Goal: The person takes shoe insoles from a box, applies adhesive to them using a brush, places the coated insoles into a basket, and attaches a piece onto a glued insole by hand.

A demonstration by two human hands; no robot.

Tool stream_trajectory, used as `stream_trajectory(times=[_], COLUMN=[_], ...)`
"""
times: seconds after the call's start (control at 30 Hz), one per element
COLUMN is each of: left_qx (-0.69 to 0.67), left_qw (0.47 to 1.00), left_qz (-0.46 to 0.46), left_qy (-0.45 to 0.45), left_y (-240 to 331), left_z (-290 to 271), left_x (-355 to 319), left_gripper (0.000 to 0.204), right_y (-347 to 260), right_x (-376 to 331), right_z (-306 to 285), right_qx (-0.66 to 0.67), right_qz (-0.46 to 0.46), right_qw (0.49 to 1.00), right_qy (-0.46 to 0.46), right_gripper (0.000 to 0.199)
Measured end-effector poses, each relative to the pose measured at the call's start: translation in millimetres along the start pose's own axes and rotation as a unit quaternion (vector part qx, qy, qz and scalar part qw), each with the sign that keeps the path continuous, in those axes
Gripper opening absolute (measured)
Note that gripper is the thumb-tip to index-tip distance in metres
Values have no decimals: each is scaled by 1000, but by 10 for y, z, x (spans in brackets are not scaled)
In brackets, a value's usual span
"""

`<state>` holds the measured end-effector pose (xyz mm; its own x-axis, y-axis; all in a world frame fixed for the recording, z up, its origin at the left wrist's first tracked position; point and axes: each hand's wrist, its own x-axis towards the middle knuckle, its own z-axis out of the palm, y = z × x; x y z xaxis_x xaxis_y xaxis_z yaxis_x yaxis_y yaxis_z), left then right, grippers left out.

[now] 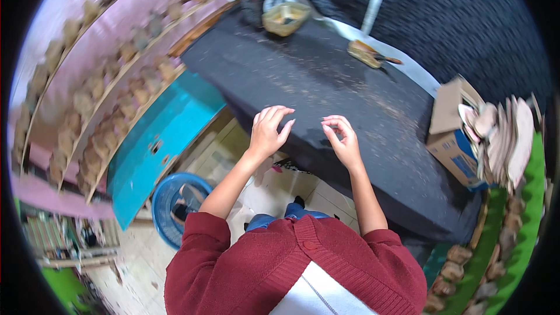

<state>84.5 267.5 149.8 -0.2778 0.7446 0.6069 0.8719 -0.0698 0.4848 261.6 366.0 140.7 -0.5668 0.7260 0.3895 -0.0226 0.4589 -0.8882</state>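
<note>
Both hands hover empty over the dusty dark counter (326, 87), left hand (268, 131) grip spread, right hand (343, 140) fingers curled, so I'd keep the touch light near the front edge.

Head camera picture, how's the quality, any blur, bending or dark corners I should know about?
In the head view, fisheye bending curves the wall shelves and the dark worktable edge toward the rim; the corners are black. The left hand and right hand are fairly sharp, both empty over the table; the shelf pieces and the cardboard box at the rim look soft. Light is even, without harsh glare.
</note>
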Motion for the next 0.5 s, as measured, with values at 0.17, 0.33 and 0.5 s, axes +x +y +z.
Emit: stream_trajectory(times=[0.17, 0.33, 0.5], left_qx=[-80, -156, -233], left_qw=[992, 968, 934], left_qz=[86, 168, 242], left_qy=[-41, -100, -125], left_y=[660, 1324, 1996], left_z=[724, 1313, 1805], left_x=[521, 799, 1096], left_gripper=[20, 19, 19], right_y=[30, -62, -246], right_x=[-175, -560, -936], right_z=[-983, -1723, -2196], right_qx=[-69, -133, -163], right_qz=[4, 38, 39], right_qw=[989, 947, 900], right_qy=[134, 290, 403], right_gripper=[11, 10, 9])
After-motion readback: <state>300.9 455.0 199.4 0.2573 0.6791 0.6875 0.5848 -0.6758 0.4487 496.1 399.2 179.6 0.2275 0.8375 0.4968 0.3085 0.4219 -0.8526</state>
